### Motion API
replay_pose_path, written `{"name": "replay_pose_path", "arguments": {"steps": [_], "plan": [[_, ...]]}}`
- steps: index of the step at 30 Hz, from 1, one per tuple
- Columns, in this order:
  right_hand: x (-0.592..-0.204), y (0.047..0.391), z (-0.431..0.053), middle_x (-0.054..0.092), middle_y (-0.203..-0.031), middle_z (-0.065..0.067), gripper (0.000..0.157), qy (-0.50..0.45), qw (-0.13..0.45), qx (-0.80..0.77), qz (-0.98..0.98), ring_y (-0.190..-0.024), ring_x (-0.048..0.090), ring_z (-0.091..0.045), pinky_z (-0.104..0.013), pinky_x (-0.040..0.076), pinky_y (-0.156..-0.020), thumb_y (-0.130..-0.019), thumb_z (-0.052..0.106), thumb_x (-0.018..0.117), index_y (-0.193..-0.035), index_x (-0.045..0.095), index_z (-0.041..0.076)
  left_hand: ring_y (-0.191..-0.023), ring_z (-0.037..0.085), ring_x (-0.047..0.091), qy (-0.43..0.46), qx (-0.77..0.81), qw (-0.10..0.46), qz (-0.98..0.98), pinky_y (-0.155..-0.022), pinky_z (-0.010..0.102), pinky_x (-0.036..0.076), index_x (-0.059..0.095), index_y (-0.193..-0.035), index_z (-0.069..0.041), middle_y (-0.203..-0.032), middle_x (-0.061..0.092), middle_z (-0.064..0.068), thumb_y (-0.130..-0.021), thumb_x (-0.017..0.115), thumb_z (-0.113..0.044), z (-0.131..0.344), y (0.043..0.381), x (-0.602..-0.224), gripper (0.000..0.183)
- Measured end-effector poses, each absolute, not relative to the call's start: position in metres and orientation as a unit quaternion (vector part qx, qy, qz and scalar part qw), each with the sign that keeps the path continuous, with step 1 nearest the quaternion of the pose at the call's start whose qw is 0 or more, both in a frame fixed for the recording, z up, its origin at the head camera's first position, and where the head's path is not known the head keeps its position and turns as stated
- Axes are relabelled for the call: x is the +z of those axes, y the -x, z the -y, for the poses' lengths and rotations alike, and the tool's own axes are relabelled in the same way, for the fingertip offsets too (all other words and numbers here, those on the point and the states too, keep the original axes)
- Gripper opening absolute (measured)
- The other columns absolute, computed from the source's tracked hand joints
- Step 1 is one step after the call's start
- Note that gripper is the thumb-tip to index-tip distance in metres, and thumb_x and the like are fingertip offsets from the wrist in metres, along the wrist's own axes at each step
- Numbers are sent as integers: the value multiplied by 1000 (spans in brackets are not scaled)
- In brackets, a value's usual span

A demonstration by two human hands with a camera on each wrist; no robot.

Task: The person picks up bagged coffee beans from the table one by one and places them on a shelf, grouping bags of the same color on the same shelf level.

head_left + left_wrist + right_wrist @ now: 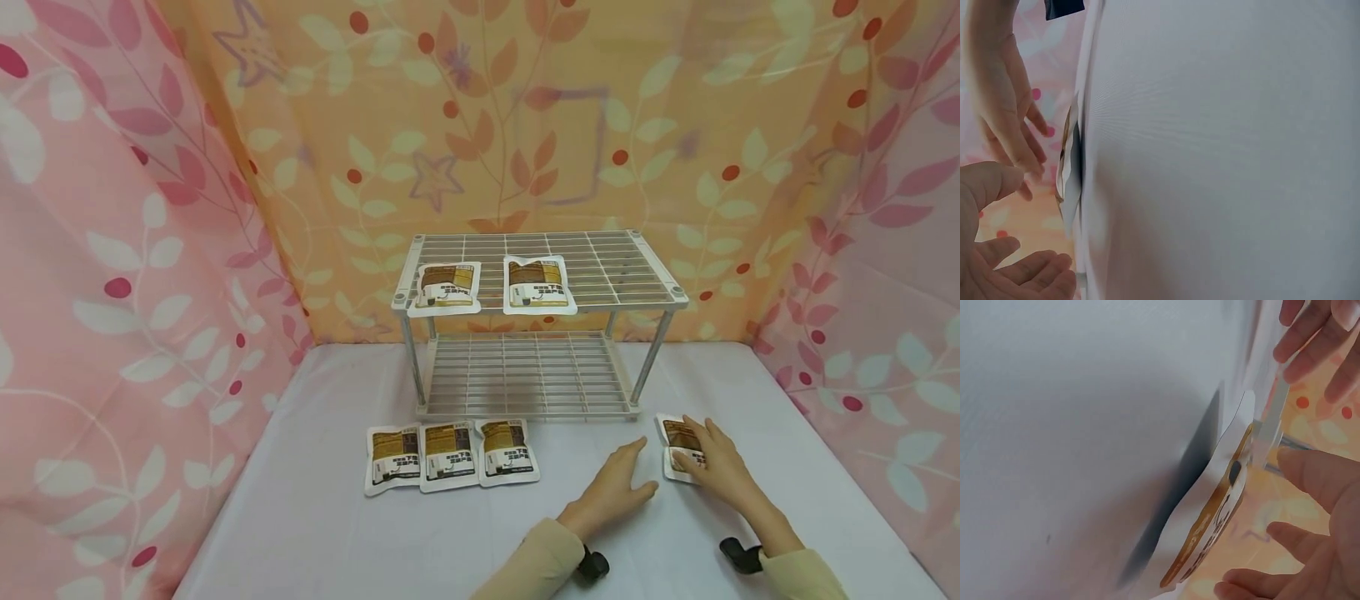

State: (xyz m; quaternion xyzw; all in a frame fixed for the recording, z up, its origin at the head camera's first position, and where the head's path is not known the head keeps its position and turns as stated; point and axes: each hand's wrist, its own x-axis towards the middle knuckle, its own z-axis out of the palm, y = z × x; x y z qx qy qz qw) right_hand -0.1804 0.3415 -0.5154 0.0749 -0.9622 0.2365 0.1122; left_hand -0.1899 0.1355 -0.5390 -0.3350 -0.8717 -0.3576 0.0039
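At the right side of the table, my right hand (712,467) hovers over a white, brown and gold packet (675,437), thumb and fingers spread. The right wrist view has this packet (1210,512) lying on the cloth with one edge tilted up, the thumb and fingers apart from it. To its left, my left hand (611,492) is held over the cloth, fingers extended and holding nothing. In the left wrist view, the packet (1070,175) stands out beyond the left hand's (1016,269) spread fingers.
Behind stands a white two-tier wire rack (532,375). Two similar packets, one left (447,288) and one right (538,285), lie on its top shelf. Three overlapping packets (448,457) lie before it on the white tablecloth (300,517). Patterned curtains (487,125) enclose the table.
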Motion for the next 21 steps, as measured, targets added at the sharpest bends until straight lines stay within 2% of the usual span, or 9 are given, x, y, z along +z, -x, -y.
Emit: {"name": "replay_pose_path", "arguments": {"steps": [6, 11, 17, 21], "plan": [[-516, 177, -353, 29, -127, -50, 72, -49, 57, 238, 968, -116, 25, -66, -76, 27, -85, -83, 30, 67, -132, 34, -12, -128, 13, 43, 333, -359, -7, 872, -104, 21, 35, 37, -140, -7, -138, 46, 4, -89, 60, -30, -146, 191, -542, 61], [-516, 175, -359, 30, -126, -50, 80, -31, 18, 235, 971, -114, 26, -67, -76, 29, -84, -83, 36, 66, -133, 30, -16, -125, 13, 45, 337, -352, -16, 873, -102, 19, 36, 39, -139, -6, -136, 49, 5, -88, 60, -31, -156, 193, -542, 60], [-522, 175, -363, 38, -123, -47, 83, -41, 16, 233, 971, -109, 39, -62, -67, 38, -83, -79, 33, 70, -131, 32, -19, -120, 15, 50, 332, -354, -19, 874, -99, 20, 39, 44, -136, -4, -132, 53, 4, -87, 61, -33, -164, 194, -543, 60], [-526, 175, -365, 41, -122, -46, 80, -52, 29, 244, 968, -109, 41, -61, -66, 38, -84, -77, 29, 72, -129, 35, -19, -110, 11, 53, 330, -339, 5, 881, -92, 17, 41, 48, -133, -6, -127, 57, 0, -85, 63, -33, -169, 196, -547, 57]]}}
